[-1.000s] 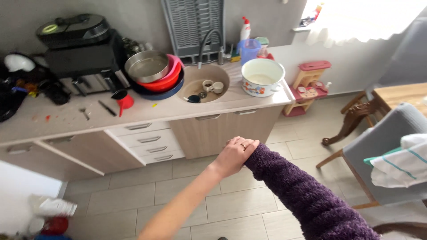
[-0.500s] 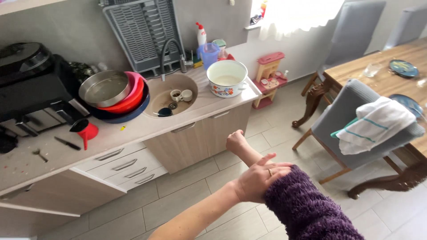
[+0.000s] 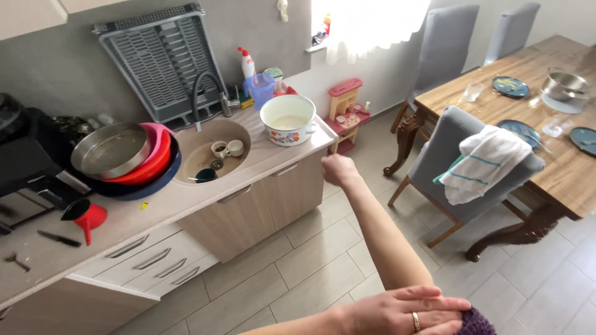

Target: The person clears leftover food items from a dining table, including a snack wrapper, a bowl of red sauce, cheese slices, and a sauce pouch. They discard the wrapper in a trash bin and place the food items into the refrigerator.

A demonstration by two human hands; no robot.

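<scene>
My right hand (image 3: 338,169) is a closed fist held out over the tiled floor, just off the corner of the kitchen counter (image 3: 186,201). Its forearm is bare. Low in the view, my left hand (image 3: 403,310), wearing a ring, lies across that arm and grips the bunched cuff of the purple sleeve (image 3: 475,324). Nearest my right fist is a white enamel pot (image 3: 288,120) on the counter end.
A round sink (image 3: 205,155) holds two cups. Stacked bowls (image 3: 124,158), a red funnel (image 3: 87,218) and a knife (image 3: 57,238) lie on the counter. To the right stand a grey chair with a towel (image 3: 484,162) and a wooden table (image 3: 559,142) with plates.
My left hand has pushed the purple sleeve back up the right arm, baring the forearm. The right hand has closed into a fist, and the view has swung right toward the table.
</scene>
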